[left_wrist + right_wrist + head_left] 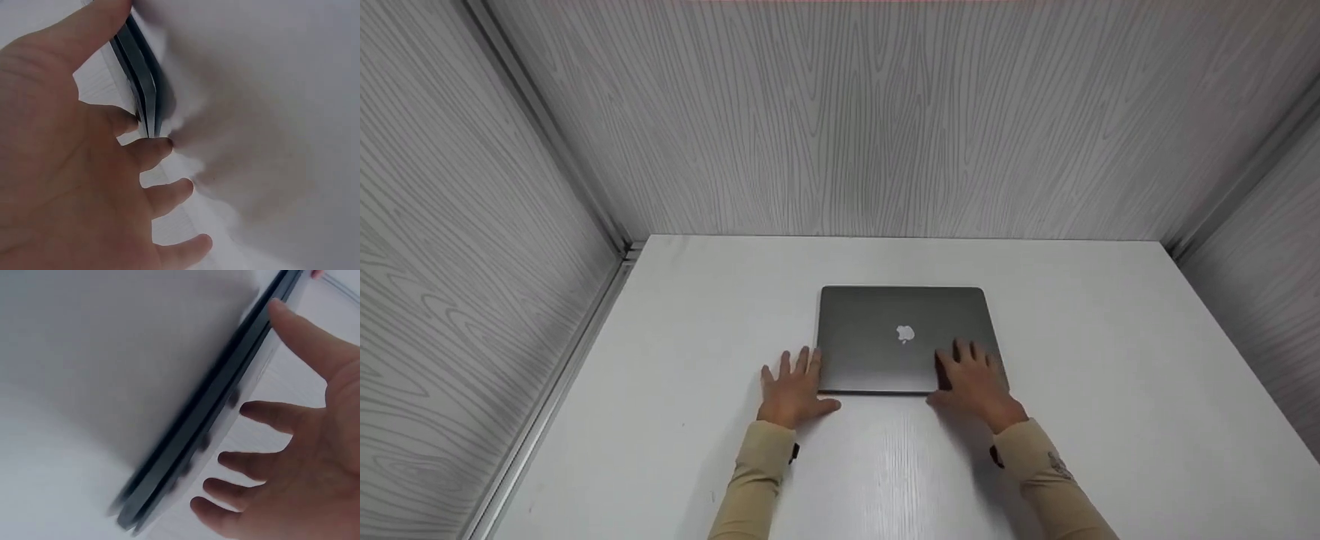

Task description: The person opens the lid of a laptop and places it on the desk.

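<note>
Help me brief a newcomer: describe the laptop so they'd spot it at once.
Find the white table below the grey wood-grain wall. On it lies a closed laptop, the left hand beside it and the right hand over its near right corner. Its dark lid alone bears a white apple logo.

laptop (862,330) blocks the middle; passage behind seems wide.

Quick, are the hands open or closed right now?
Left hand: open, at the near left corner of the laptop.
Right hand: open, over its right part.
</note>
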The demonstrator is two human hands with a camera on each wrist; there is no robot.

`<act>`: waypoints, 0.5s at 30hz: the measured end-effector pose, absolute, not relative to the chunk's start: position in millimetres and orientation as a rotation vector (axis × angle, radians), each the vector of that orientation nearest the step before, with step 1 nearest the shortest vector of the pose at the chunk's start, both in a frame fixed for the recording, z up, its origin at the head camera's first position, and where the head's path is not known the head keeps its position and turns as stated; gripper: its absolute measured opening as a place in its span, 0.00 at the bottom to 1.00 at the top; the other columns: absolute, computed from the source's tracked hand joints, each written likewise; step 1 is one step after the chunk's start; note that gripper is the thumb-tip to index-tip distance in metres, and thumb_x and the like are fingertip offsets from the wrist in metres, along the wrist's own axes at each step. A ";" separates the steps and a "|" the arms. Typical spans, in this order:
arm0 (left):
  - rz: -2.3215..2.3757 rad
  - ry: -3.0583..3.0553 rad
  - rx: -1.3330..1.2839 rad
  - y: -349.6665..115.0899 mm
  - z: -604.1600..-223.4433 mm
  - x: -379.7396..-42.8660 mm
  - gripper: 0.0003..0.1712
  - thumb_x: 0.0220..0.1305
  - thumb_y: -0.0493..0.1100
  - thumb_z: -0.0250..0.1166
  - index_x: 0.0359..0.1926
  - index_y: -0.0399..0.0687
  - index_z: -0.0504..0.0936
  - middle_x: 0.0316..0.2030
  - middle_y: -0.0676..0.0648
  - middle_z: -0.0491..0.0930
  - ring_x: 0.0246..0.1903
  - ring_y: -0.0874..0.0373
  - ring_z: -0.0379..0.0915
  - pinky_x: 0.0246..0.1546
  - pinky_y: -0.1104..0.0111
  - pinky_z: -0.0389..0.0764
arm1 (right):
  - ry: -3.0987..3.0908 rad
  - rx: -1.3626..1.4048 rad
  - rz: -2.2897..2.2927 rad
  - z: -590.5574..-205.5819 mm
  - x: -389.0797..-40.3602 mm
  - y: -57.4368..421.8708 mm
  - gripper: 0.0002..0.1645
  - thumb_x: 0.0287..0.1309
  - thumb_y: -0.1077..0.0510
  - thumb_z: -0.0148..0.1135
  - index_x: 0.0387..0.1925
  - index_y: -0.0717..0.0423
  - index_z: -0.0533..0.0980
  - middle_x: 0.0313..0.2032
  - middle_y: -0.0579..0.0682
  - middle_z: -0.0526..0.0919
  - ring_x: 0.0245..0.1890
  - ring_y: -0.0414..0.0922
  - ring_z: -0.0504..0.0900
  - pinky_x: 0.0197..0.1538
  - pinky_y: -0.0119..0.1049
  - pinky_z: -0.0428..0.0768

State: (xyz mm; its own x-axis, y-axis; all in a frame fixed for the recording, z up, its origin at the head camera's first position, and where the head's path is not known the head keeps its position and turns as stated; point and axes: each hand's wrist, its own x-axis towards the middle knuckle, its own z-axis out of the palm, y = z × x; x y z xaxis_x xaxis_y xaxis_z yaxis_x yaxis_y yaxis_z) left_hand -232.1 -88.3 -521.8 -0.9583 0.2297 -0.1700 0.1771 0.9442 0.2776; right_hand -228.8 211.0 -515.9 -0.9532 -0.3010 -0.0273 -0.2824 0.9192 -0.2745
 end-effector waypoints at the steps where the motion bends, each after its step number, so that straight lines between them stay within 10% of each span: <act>1: 0.392 2.895 0.297 -89.9 -521.5 -228.4 0.57 0.60 0.61 0.72 0.78 0.38 0.56 0.77 0.36 0.55 0.75 0.33 0.46 0.68 0.33 0.50 | 3.008 -0.498 -0.402 -515.5 -231.3 208.6 0.48 0.55 0.47 0.76 0.68 0.69 0.67 0.68 0.78 0.60 0.68 0.77 0.57 0.65 0.72 0.59; 15: 0.457 2.749 0.195 -97.9 -521.4 -205.5 0.63 0.56 0.66 0.73 0.80 0.43 0.52 0.79 0.36 0.41 0.77 0.33 0.30 0.65 0.27 0.41 | 3.025 -0.703 -0.365 -522.7 -244.7 189.9 0.48 0.49 0.47 0.81 0.66 0.65 0.71 0.65 0.73 0.67 0.64 0.73 0.65 0.58 0.74 0.67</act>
State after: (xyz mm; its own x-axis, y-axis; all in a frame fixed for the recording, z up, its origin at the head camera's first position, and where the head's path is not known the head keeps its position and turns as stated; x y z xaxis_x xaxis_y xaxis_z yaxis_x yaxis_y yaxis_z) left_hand -205.5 -97.9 -521.4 -0.9304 0.1893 -0.3138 0.0777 0.9387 0.3359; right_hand -244.7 189.9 -522.7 -0.8988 -0.4366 0.0383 -0.4332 0.8716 -0.2293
